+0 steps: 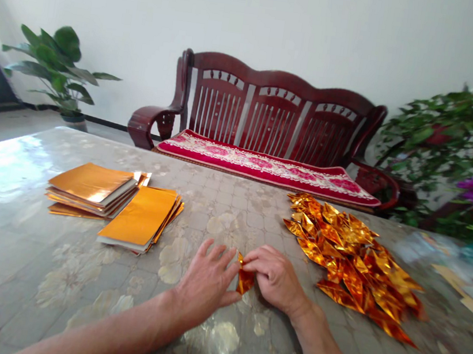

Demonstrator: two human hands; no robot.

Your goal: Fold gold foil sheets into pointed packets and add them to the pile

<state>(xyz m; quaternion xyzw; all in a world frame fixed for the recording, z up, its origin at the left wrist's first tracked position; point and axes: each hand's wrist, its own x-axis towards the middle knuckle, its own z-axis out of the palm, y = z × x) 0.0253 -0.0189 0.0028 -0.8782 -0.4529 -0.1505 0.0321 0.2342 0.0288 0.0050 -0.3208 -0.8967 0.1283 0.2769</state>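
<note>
A small folded piece of gold foil paper (246,278) is between my two hands, just over the table. My left hand (211,278) has its thumb at the lower tip of the piece and its index finger near the upper tip, with the other fingers spread. From the other side, my right hand (278,276) pinches the same piece, its fingers curled and partly hiding it. Stacks of flat gold foil sheets (139,216) lie left of my hands. To the right is a heap of folded gold foil pieces (351,262), pointed and shiny.
A patterned, glossy cover lies over the table (71,306). Clear plastic bags (432,246) are at the right edge. Behind the table stands a dark red wooden bench (277,113) with a red cushion (256,162). Potted plants (61,67) flank it.
</note>
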